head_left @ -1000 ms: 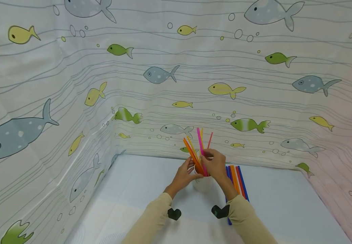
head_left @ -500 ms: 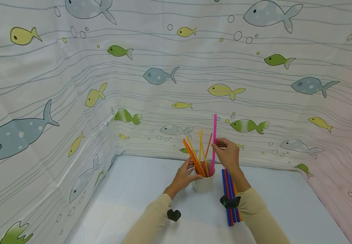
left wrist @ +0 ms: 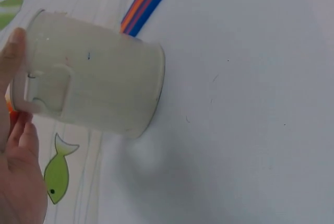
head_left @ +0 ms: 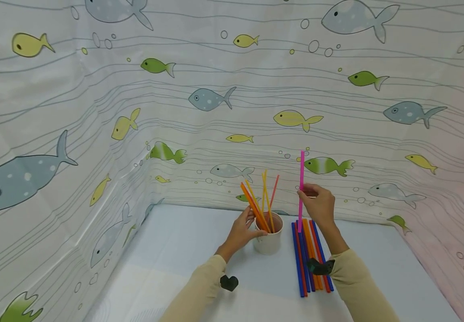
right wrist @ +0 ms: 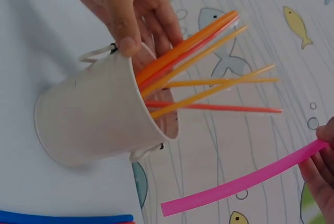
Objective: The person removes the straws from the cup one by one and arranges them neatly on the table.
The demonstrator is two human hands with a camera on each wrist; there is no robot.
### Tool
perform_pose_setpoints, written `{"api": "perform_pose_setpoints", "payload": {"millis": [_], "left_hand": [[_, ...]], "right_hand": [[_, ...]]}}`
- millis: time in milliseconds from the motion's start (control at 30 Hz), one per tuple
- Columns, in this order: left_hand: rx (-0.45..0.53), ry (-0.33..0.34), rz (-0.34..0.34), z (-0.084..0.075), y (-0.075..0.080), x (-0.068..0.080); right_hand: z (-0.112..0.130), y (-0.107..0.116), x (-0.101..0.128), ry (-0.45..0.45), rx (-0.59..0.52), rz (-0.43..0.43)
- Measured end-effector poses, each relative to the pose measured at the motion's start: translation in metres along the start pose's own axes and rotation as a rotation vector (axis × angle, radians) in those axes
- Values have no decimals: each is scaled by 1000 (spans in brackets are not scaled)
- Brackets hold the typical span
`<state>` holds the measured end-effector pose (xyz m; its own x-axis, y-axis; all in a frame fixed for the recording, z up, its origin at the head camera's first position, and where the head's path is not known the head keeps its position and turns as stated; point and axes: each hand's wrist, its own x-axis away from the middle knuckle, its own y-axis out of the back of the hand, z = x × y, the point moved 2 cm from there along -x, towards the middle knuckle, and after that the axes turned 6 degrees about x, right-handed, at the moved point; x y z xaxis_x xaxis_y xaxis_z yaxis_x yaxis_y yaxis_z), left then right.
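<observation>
A small white bucket [head_left: 267, 247] with looped handles stands on the table. My left hand [head_left: 238, 232] grips its rim from the left, thumb outside in the right wrist view. Several orange, yellow and red drinking straws [right wrist: 190, 46] lean in the bucket. To its right, my right hand [head_left: 321, 205] pinches a thick pink straw [head_left: 302, 172] near the middle in the head view. This straw is held upright, its lower end over the top of a row of blue, red and orange straws [head_left: 298, 259]. Whether it touches them I cannot tell.
White cloth covers the table [head_left: 175, 250]. A fish-printed curtain [head_left: 256, 125] rises behind it and along both sides. My right wrist, with a dark band [head_left: 321, 267], hangs over part of the straw row.
My right hand has drawn the pink straw up out of the bucket and carried it right, above the straw row. The left hand stays on the bucket.
</observation>
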<state>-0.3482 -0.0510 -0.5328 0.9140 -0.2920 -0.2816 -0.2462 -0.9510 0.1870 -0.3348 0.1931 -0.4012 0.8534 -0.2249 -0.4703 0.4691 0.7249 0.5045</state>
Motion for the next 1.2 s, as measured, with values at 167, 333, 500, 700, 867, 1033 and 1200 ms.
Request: {"api": "perform_pose_setpoints", "payload": {"millis": [167, 333, 500, 700, 867, 1033, 1200], "left_hand": [[-11, -9, -3, -8, 2, -1], [-2, -8, 7, -9, 1, -3], [-8, -5, 14, -8, 1, -4], [1, -6, 10, -8, 1, -3], [13, -16, 12, -6, 0, -3], [11, -19, 12, -5, 0, -3], [16, -18, 13, -4, 0, -3]], "right_hand": [[-20, 11, 2, 8, 46, -8], [-44, 20, 5, -23, 102, -2], [-67, 25, 11, -81, 152, 19], [-89, 26, 20, -120, 187, 71], [-112, 24, 27, -123, 254, 111], [-130, 21, 35, -154, 287, 140], [-142, 17, 45, -219, 284, 187]]}}
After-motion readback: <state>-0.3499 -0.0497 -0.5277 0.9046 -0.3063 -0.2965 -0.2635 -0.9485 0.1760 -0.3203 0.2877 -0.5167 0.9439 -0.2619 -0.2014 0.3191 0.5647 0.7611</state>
